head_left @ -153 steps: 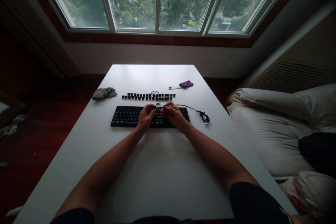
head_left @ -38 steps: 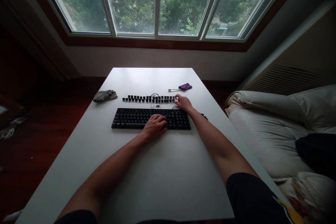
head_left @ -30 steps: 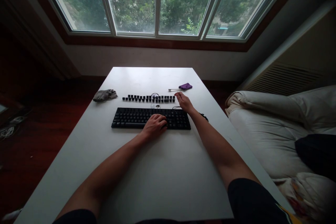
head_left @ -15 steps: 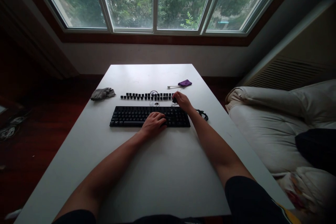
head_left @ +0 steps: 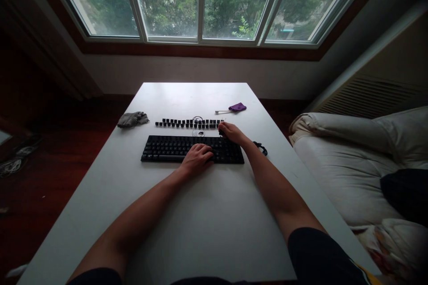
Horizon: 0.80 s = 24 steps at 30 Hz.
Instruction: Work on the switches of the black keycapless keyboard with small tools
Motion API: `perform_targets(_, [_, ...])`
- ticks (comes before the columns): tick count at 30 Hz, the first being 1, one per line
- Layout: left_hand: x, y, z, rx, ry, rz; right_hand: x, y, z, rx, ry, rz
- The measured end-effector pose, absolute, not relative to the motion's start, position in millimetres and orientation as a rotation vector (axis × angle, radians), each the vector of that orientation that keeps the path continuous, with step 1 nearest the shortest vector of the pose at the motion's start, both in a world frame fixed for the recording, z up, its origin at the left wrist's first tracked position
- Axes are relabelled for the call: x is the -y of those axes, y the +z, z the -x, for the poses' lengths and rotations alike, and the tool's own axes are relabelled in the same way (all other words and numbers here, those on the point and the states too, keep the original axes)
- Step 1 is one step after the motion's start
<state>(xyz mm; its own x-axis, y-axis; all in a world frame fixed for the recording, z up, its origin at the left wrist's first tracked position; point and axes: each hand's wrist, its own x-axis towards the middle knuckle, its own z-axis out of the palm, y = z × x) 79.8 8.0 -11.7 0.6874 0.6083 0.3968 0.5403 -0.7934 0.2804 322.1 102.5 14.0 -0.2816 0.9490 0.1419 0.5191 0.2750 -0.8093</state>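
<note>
A black keyboard [head_left: 167,148] lies across the middle of the white table [head_left: 207,222]. My left hand [head_left: 197,156] rests on its lower middle keys, fingers loosely bent down and holding nothing. My right hand [head_left: 231,132] hovers at the keyboard's upper right edge, with its fingertips pinched on a small dark keycap [head_left: 220,132]. Behind the keyboard stands a row of several loose black keycaps [head_left: 187,122]. A wire keycap puller [head_left: 198,133] lies between the row and the keyboard.
A grey cloth [head_left: 133,119] lies at the far left of the table. A purple cloth [head_left: 237,107] with a thin white stick [head_left: 220,111] lies at the far right. The keyboard's cable and plug [head_left: 261,147] trail right. A pale sofa [head_left: 351,164] stands beside the table.
My right hand reached to the right end of the keycap row, closed on a keycap and drew back to the keyboard's upper right edge. My left hand stayed on the keys.
</note>
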Motion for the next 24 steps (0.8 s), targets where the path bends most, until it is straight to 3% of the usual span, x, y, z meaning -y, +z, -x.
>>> perform_targets(9, [-7,-11,-81,-0.952,0.721,-2.764,-79,46,-343,2.277,0.984,1.212])
perform_targets(13, [-7,-11,-81,-0.949,0.722,-2.772,-72,40,-343,2.272,0.852,1.244])
perform_targets(19, [-6,-12,-81,-0.957,0.721,-2.779,-71,19,-338,2.105,0.778,1.251])
perform_targets(24, [-5,-11,-81,-0.97,0.717,-2.78,-76,0,-336,1.681,0.947,1.151])
